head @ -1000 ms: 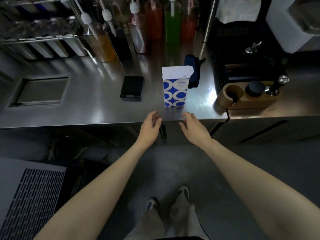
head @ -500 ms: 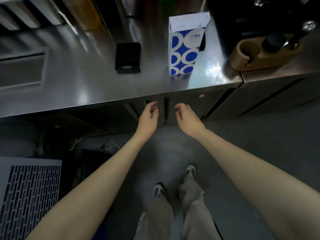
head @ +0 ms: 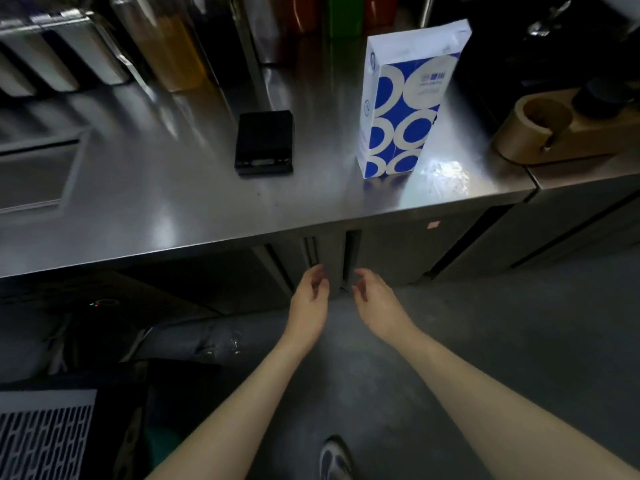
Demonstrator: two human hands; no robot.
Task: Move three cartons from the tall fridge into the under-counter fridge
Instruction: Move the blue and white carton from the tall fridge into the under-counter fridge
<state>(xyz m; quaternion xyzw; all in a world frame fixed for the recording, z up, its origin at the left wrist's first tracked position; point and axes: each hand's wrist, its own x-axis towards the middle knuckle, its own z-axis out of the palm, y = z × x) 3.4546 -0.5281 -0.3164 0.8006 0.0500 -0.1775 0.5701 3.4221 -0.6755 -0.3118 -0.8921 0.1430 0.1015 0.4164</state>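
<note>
A white carton with blue circles (head: pixel 403 109) stands upright on the steel counter (head: pixel 173 202), near its front edge. Below the counter are the under-counter fridge doors (head: pixel 391 251), shut, with two vertical handle slots at the middle. My left hand (head: pixel 308 303) and my right hand (head: pixel 375 303) hang side by side just in front of those slots, fingers relaxed and holding nothing. Whether the fingertips touch the doors is unclear.
A black scale (head: pixel 265 142) lies left of the carton. Syrup bottles (head: pixel 173 46) line the back of the counter, and a wooden tamping stand (head: pixel 550 129) sits at the right. A recessed hatch (head: pixel 34 174) is at the left. A vented panel (head: pixel 45 441) and dark bags lie on the floor left.
Both hands have dropped from the counter edge by the carton to the fridge door handles below. The view has moved closer and tilted down.
</note>
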